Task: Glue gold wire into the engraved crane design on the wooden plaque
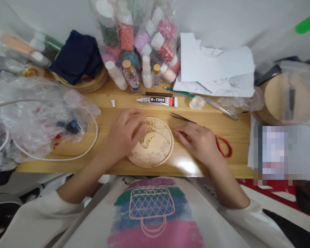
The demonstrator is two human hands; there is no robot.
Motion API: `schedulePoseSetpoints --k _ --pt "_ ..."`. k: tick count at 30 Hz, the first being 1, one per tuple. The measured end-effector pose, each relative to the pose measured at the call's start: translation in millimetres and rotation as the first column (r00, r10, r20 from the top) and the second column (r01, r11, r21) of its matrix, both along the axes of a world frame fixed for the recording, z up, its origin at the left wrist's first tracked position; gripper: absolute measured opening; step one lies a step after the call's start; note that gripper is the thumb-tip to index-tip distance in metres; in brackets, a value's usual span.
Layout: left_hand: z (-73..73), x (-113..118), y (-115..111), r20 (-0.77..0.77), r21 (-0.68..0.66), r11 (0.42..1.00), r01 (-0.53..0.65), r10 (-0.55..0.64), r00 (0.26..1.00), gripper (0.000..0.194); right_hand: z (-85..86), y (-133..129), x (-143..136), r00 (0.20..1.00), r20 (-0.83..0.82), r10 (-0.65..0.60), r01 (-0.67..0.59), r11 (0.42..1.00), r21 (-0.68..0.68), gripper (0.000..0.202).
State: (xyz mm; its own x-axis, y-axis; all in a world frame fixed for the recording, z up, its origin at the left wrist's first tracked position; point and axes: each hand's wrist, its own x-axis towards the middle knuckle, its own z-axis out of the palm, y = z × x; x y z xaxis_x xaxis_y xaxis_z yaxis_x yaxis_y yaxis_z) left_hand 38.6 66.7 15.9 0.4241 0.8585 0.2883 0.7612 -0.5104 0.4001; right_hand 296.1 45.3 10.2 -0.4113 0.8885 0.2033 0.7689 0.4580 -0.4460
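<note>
A round wooden disc [155,151] with a gold-lined bird and wave drawing lies near the table's front edge. My left hand [125,132] rests over the disc's left side, fingers spread and touching its upper left. To the right of the disc is my right hand [196,139], thumb and forefinger pinched together; anything between them is too small to make out. Black tweezers [183,118] lie just above my right hand. Red-handled scissors [225,146] sit partly hidden beside it. A B-7000 glue tube [157,100] lies behind the disc.
Small bottles [130,75] and a bag of coloured jars [142,34] stand at the back. Papers [214,72] lie back right. Plastic bags [41,117] and a white cable [96,132] cover the left. A brown-handled tool [157,94] lies behind the glue.
</note>
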Motion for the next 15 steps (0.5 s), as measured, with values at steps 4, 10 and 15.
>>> schedulePoseSetpoints --k 4,10,15 --pt "-17.9 16 37 0.094 -0.146 0.989 0.039 -0.025 0.995 0.014 8.8 10 -3 0.997 0.053 0.059 -0.059 0.998 0.01 0.027" --pt "-27.9 17 43 0.144 -0.234 0.969 0.075 -0.042 0.989 0.013 -1.9 28 -7 0.99 -0.032 0.137 -0.138 0.989 -0.054 0.022" --pt "-26.9 20 50 0.111 -0.226 0.971 0.083 -0.059 0.992 0.014 -13.0 33 -8 0.974 -0.169 0.154 -0.172 0.98 -0.099 0.016"
